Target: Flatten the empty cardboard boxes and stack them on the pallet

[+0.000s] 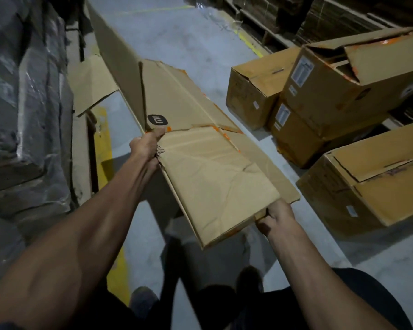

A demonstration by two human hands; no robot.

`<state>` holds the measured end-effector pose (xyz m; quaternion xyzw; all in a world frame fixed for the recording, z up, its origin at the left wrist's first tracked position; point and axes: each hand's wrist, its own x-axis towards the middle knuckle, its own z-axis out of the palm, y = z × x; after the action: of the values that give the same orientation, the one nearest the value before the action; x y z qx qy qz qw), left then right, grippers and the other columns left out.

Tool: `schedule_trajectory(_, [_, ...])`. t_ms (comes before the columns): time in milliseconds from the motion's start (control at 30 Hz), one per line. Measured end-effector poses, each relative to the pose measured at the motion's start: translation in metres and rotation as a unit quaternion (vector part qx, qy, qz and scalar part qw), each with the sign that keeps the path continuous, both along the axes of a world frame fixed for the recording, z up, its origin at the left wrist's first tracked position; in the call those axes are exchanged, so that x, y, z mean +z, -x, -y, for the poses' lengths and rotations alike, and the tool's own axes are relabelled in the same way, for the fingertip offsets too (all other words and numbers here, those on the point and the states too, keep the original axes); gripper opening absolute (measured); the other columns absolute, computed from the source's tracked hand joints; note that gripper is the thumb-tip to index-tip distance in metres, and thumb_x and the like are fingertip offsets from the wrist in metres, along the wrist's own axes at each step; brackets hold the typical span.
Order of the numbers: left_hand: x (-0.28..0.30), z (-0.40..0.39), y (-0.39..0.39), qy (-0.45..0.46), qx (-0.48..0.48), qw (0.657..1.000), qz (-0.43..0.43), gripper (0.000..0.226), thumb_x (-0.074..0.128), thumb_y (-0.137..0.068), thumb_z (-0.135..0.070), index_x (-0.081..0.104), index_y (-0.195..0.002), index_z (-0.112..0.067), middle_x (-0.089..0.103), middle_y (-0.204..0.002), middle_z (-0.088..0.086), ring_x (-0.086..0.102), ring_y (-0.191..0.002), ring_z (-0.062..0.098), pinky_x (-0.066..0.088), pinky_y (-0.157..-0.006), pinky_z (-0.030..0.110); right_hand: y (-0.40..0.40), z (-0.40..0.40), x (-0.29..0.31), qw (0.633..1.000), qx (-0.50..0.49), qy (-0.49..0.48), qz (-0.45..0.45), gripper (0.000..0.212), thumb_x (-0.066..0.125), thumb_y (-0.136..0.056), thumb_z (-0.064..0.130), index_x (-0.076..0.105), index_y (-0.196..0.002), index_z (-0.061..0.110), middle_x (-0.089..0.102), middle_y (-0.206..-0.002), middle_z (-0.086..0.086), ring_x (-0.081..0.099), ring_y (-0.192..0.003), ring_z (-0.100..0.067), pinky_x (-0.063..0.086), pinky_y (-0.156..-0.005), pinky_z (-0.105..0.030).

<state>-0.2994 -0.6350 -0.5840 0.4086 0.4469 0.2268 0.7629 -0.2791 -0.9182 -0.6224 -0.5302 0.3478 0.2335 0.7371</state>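
The person holds one flat box [200,148] up over the grey floor [177,39], in the middle of the room. The left hand [147,145] grips its left edge, thumb on top and fingers curled under. The right hand [275,219] pinches the near right corner, fingers curled round the edge. This box looks squashed flat already, with its flaps torn and creased, so I think the flattening part is done for this one. It is not on a pallet yet. I cannot tell for sure where the pallet is. On the right, four full-shaped boxes [332,91] sit on the floor, so a lot of work is left. The flat box is long. Its long way runs from near right to far left, and its far end tips a bit downward toward the floor.
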Motion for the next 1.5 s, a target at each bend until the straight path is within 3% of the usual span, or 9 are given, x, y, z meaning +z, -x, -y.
schedule_trajectory(133, [-0.001, -0.006, -0.007, -0.002, -0.02, 1.0, 0.021, 0.049, 0.082, -0.08, -0.017, 0.064, -0.118, 0.008, 0.074, -0.096, 0.018, 0.073, -0.072, 0.024, 0.059, -0.063, 0.036, 0.001, -0.008, 0.006, 0.996, -0.051, -0.069, -0.015, 0.024, 0.064, -0.092, 0.002, 0.064, -0.116, 0.001, 0.073, -0.102, -0.019, 0.071, -0.085, -0.034, 0.059, -0.052, -0.041])
schedule_trajectory(300, [0.012, 0.009, -0.003, -0.026, -0.041, 0.999, 0.012, 0.058, 0.084, -0.08, -0.024, 0.06, -0.124, 0.004, 0.07, -0.111, 0.019, 0.072, -0.076, 0.021, 0.059, -0.056, 0.032, -0.014, -0.014, -0.008, 0.99, -0.1, -0.1, -0.001, 0.065, 0.077, -0.068, 0.003, 0.06, -0.131, 0.008, 0.073, -0.107, -0.022, 0.073, -0.09, -0.042, 0.059, -0.07, -0.057])
schedule_trajectory(500, [0.02, 0.069, 0.044, 0.074, -0.135, 0.988, -0.002, 0.032, 0.078, -0.084, -0.022, 0.068, -0.108, -0.003, 0.076, -0.097, 0.015, 0.075, -0.072, 0.023, 0.06, -0.055, 0.035, -0.016, -0.022, 0.025, 0.986, -0.141, -0.082, 0.022, 0.057, 0.063, -0.085, -0.009, 0.049, -0.136, 0.013, 0.067, -0.107, -0.019, 0.07, -0.084, -0.035, 0.057, -0.045, -0.044])
schedule_trajectory(767, [0.002, 0.069, 0.052, 0.12, -0.17, 0.977, -0.044, 0.032, 0.067, -0.09, -0.007, 0.061, -0.121, 0.0, 0.072, -0.105, 0.021, 0.072, -0.084, 0.032, 0.061, -0.059, 0.046, -0.011, -0.034, 0.031, 0.981, -0.14, -0.129, 0.034, 0.055, 0.064, -0.084, -0.015, 0.052, -0.131, 0.013, 0.068, -0.111, -0.018, 0.071, -0.092, -0.036, 0.06, -0.053, -0.046])
schedule_trajectory(1000, [-0.034, 0.025, 0.066, 0.078, -0.22, 0.955, -0.184, 0.028, 0.065, -0.095, -0.034, 0.067, -0.102, -0.007, 0.07, -0.077, 0.01, 0.066, -0.064, 0.022, 0.058, -0.062, 0.032, -0.009, -0.04, -0.002, 0.993, -0.032, -0.112, -0.028, 0.038, 0.057, -0.089, -0.013, 0.056, -0.124, 0.0, 0.068, -0.107, -0.025, 0.069, -0.084, -0.038, 0.057, -0.045, -0.046])
schedule_trajectory(1100, [-0.047, 0.033, 0.094, 0.097, -0.21, 0.959, -0.162, 0.03, 0.065, -0.094, -0.037, 0.065, -0.092, -0.007, 0.06, -0.059, 0.003, 0.057, -0.046, 0.012, 0.05, -0.046, 0.02, -0.011, -0.037, -0.011, 0.996, -0.02, -0.084, -0.038, 0.037, 0.059, -0.089, -0.01, 0.058, -0.124, 0.001, 0.069, -0.11, -0.023, 0.07, -0.086, -0.037, 0.06, -0.051, -0.047])
schedule_trajectory(1200, [-0.046, 0.044, 0.107, 0.027, -0.176, 0.967, -0.182, 0.032, 0.06, -0.097, -0.038, 0.072, -0.095, -0.008, 0.07, -0.079, 0.006, 0.065, -0.076, 0.02, 0.057, -0.074, 0.033, -0.012, -0.041, -0.007, 0.994, -0.014, -0.1, -0.032, 0.034, 0.058, -0.091, -0.009, 0.06, -0.124, 0.001, 0.069, -0.106, -0.022, 0.07, -0.085, -0.035, 0.059, -0.047, -0.043])
schedule_trajectory(1333, [-0.031, 0.056, 0.126, -0.098, -0.159, 0.951, -0.247, 0.024, 0.05, -0.093, -0.016, 0.069, -0.099, -0.002, 0.069, -0.092, 0.016, 0.061, -0.081, 0.028, 0.046, -0.067, 0.034, -0.009, -0.045, -0.004, 0.994, -0.009, -0.105, -0.027, 0.035, 0.056, -0.091, -0.01, 0.06, -0.124, 0.002, 0.069, -0.103, -0.022, 0.069, -0.086, -0.036, 0.06, -0.051, -0.047])
schedule_trajectory(1500, [-0.004, 0.082, 0.165, -0.172, -0.22, 0.911, -0.303, 0.016, 0.057, -0.086, -0.021, 0.063, -0.078, -0.008, 0.068, -0.08, 0.017, 0.066, -0.069, 0.033, 0.058, -0.069, 0.045, -0.003, -0.047, 0.0, 0.992, 0.001, -0.123, -0.013, 0.034, 0.053, -0.09, -0.012, 0.06, -0.121, 0.001, 0.069, -0.108, -0.024, 0.07, -0.088, -0.039, 0.061, -0.057, -0.05])
